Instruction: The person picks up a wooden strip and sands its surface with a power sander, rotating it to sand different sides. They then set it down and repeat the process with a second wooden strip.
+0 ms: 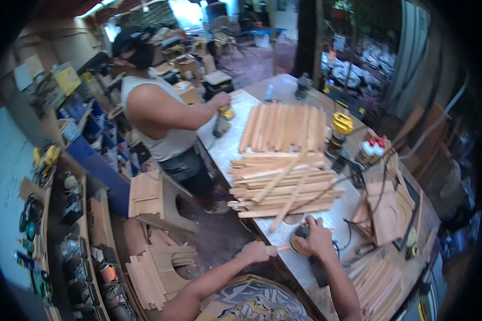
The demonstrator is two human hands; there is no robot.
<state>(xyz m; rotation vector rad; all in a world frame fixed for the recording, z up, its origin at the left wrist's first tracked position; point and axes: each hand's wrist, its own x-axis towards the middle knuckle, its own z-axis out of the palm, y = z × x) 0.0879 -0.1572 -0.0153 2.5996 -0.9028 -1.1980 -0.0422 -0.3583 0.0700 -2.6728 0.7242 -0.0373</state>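
Note:
My left hand [256, 251] is closed around a short wooden strip [281, 247] at the table's near edge. The strip's far end meets the underside of a black and yellow palm sander [302, 232]. Over the top of that sander curls my right hand [318, 238], gripping its body. Just beyond both hands lies a pile of thin wooden strips [284, 184], mostly crosswise, with a few slanting over the top. Another row of strips [284, 125] lies lengthwise behind it.
Across the table [241, 107] to the left, a masked person [160, 101] holds a yellow sander [227, 112]. A yellow-topped tool [341, 125], bottles [372, 147] and cables stand right. More strips [377, 286] lie near my right arm; wooden stools [158, 200] and tool shelves fill the left.

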